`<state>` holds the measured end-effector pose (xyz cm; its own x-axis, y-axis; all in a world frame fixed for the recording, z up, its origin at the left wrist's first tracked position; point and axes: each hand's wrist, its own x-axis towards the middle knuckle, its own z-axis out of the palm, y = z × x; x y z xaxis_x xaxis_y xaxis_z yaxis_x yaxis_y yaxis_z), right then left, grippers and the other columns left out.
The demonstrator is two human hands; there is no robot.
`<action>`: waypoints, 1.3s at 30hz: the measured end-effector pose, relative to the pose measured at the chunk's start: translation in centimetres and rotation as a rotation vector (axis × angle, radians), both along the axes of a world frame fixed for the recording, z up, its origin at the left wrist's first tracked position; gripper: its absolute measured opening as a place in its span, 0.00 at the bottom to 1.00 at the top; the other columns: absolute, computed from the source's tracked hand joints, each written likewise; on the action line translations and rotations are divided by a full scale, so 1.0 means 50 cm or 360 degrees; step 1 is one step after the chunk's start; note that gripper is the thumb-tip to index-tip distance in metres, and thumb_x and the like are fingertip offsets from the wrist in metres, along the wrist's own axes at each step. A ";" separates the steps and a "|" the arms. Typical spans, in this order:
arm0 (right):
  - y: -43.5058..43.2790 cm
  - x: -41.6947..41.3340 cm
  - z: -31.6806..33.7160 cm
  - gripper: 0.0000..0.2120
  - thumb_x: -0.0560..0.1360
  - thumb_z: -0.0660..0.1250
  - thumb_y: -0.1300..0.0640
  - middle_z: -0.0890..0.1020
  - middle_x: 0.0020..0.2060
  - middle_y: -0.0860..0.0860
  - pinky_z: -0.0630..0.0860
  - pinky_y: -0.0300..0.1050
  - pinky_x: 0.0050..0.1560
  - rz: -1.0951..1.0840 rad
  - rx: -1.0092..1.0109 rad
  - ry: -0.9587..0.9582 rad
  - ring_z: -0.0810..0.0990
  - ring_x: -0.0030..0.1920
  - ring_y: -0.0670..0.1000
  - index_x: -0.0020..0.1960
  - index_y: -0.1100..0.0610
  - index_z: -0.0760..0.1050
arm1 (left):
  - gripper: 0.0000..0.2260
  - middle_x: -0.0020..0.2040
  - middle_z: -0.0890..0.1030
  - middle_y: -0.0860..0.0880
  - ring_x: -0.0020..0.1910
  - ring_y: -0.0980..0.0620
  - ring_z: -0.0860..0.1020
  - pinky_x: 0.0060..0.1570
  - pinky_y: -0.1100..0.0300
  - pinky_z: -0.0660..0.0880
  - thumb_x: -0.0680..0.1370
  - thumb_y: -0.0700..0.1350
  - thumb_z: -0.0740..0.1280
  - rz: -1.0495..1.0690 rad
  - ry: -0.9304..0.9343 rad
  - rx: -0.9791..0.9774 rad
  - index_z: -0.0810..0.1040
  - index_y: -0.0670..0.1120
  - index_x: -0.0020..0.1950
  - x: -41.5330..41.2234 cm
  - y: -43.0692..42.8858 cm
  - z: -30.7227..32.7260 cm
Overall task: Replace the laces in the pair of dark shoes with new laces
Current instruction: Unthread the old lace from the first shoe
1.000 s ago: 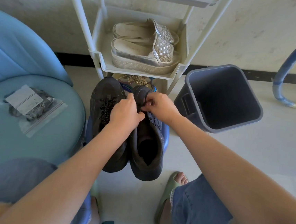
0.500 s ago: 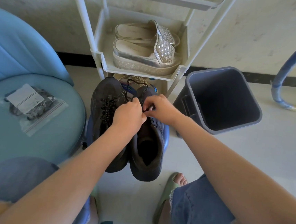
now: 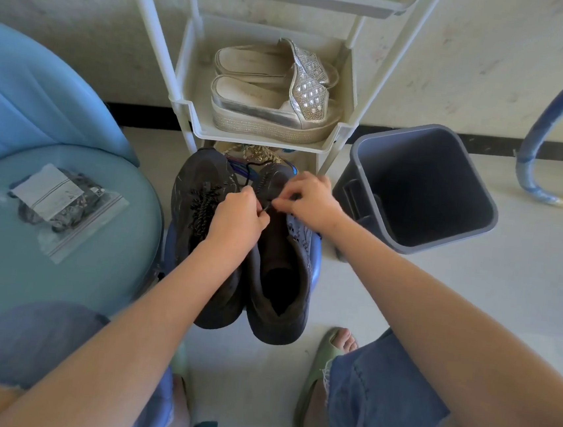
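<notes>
Two dark shoes stand side by side on a blue stool (image 3: 315, 271) in front of me. The left shoe (image 3: 198, 202) still carries its dark speckled lace. Over the tongue of the right shoe (image 3: 280, 282), my left hand (image 3: 238, 216) and my right hand (image 3: 309, 198) meet and both pinch a thin dark lace (image 3: 255, 171), which loops up past the toe. A clear zip bag with dark laces (image 3: 57, 202) lies on the blue chair seat at the left.
A white rack (image 3: 260, 135) behind the shoes holds silver platform sandals (image 3: 271, 92). A grey bin (image 3: 420, 188) stands open at the right. The blue chair (image 3: 39, 141) fills the left side. My knees and green slippers (image 3: 320, 365) are below.
The lace has come loose from the right shoe and now loops beyond its toe. Both hands have shifted slightly, still close together over the tongue.
</notes>
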<state>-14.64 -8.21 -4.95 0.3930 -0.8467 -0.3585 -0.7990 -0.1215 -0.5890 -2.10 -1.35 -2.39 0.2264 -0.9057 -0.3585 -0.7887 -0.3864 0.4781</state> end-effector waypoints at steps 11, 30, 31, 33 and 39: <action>-0.012 -0.036 0.033 0.12 0.72 0.71 0.47 0.70 0.54 0.47 0.58 0.46 0.62 -0.0009 -0.0293 -0.0023 0.60 0.58 0.49 0.54 0.49 0.78 | 0.08 0.52 0.78 0.42 0.47 0.45 0.78 0.41 0.58 0.69 0.76 0.44 0.67 0.0045 0.0069 -0.0002 0.75 0.41 0.52 0.004 0.003 -0.005; -0.018 -0.057 0.028 0.16 0.73 0.65 0.58 0.72 0.61 0.50 0.56 0.46 0.61 -0.0219 -0.0388 0.0176 0.62 0.64 0.56 0.60 0.51 0.74 | 0.09 0.54 0.77 0.40 0.49 0.43 0.77 0.41 0.57 0.69 0.79 0.42 0.63 -0.0037 -0.0053 0.0043 0.72 0.38 0.56 0.000 0.002 0.003; -0.004 -0.035 0.026 0.16 0.71 0.65 0.59 0.72 0.59 0.49 0.53 0.44 0.57 0.0014 -0.0393 0.0109 0.62 0.63 0.55 0.58 0.49 0.74 | 0.09 0.54 0.77 0.40 0.50 0.43 0.77 0.41 0.57 0.69 0.79 0.42 0.63 -0.0038 -0.0053 0.0027 0.73 0.38 0.56 -0.001 0.004 0.004; 0.022 0.005 0.016 0.16 0.69 0.64 0.58 0.73 0.55 0.47 0.51 0.43 0.53 0.0350 -0.0368 0.0133 0.62 0.60 0.54 0.55 0.48 0.76 | 0.10 0.54 0.77 0.41 0.51 0.42 0.77 0.43 0.56 0.70 0.79 0.42 0.64 -0.0057 -0.0067 0.0006 0.73 0.38 0.57 0.000 0.005 0.006; 0.030 0.030 -0.007 0.13 0.73 0.67 0.47 0.79 0.42 0.47 0.55 0.45 0.52 0.0342 -0.0386 0.0244 0.72 0.52 0.51 0.52 0.53 0.72 | 0.11 0.56 0.77 0.40 0.53 0.41 0.77 0.46 0.53 0.71 0.79 0.42 0.63 -0.0070 -0.0067 0.0041 0.71 0.38 0.58 0.001 0.003 0.007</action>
